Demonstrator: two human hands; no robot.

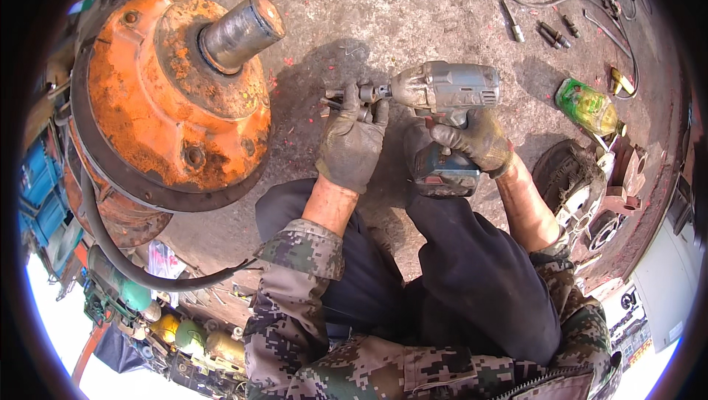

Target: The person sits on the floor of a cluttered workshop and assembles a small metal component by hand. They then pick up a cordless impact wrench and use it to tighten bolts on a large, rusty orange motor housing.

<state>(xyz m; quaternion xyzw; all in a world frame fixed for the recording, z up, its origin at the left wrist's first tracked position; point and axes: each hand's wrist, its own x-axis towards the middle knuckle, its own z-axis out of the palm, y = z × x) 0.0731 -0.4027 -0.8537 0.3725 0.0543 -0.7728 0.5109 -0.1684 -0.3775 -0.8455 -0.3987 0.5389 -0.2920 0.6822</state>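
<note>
Being held by its handle in the gloved right hand [483,145], a cordless impact wrench [446,86] is pointed left across the middle of the scene, its rounded grey housing scuffed, its dark, blocky battery pack [446,176] set near the person's knee. Small cylindrical metal parts [335,94] are held at the wrench's nose by the narrowly curled fingers of the gloved left hand [350,147]; how they are joined to it cannot be told. Both gloves are darkened by grime.

At the left, a bell-shaped orange housing [133,116] is seen, its paint worn and patched with rust; from it a thick, smooth steel shaft [240,37] is projected. A black hose [122,252] is curved along its near side.

The rough concrete floor [398,12] is stained and sprinkled with reddish flecks. At the far right, dark metal sockets [553,35] are scattered. Nearer on the right, a transparent bottle [601,114] is laid down, partly wrapped in green, with yellow showing through its wall.
</note>
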